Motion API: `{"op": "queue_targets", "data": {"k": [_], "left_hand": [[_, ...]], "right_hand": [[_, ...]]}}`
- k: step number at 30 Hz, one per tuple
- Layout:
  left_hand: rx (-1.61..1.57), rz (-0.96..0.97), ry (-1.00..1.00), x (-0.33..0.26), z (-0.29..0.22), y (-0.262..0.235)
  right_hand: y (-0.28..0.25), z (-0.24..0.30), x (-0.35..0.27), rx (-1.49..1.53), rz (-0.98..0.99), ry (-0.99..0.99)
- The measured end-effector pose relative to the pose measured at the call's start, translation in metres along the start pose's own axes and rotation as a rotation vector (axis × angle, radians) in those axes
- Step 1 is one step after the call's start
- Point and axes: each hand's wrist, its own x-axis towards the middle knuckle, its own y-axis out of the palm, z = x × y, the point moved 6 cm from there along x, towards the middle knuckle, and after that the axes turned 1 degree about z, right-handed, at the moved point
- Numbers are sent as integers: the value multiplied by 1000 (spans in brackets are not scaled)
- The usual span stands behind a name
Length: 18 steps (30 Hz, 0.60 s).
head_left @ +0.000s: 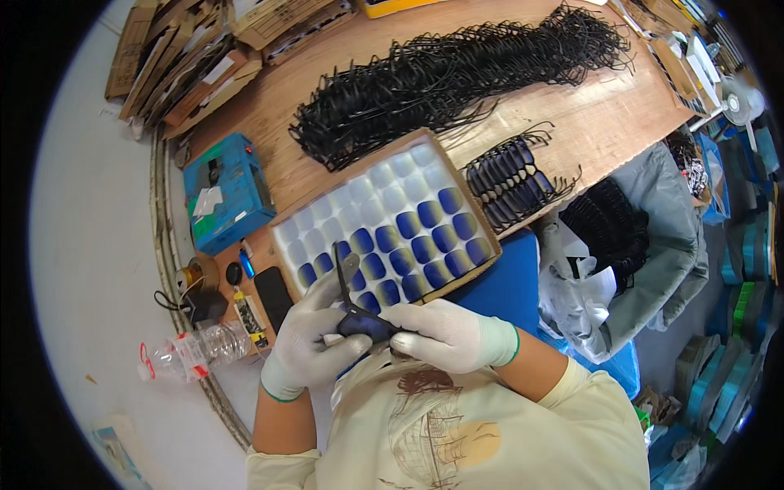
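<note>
My left hand grips dark glasses; my right hand pinches opposite end, likely for steadiness. Lens tray just ahead, presumably for reach.

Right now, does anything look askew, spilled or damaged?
The cardboard at upper left looks askew, its pieces leaning at different angles; the heaped frames look tangled. No spill shows. Fine damage can't be judged.
</note>
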Motion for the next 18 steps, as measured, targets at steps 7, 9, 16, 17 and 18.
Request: {"op": "queue_targets", "data": {"k": [7,9,16,17,18], "left_hand": [[-44,-134,-281,26,44,16],[-80,-89,-323,43,50,26],[11,11,-460,73,76,28],[42,23,-486,75,94,16],[211,-110,-338,81,113,-5]], "right_hand": [[-193,-25,-56,-825,-944,434],[-272,-65,-84,-1073,-969,810],[-293,-130,-82,-915,-865,793],[-290,-124,-83,-888,-886,775],[-288,-123,-84,-848,-903,752]]}}
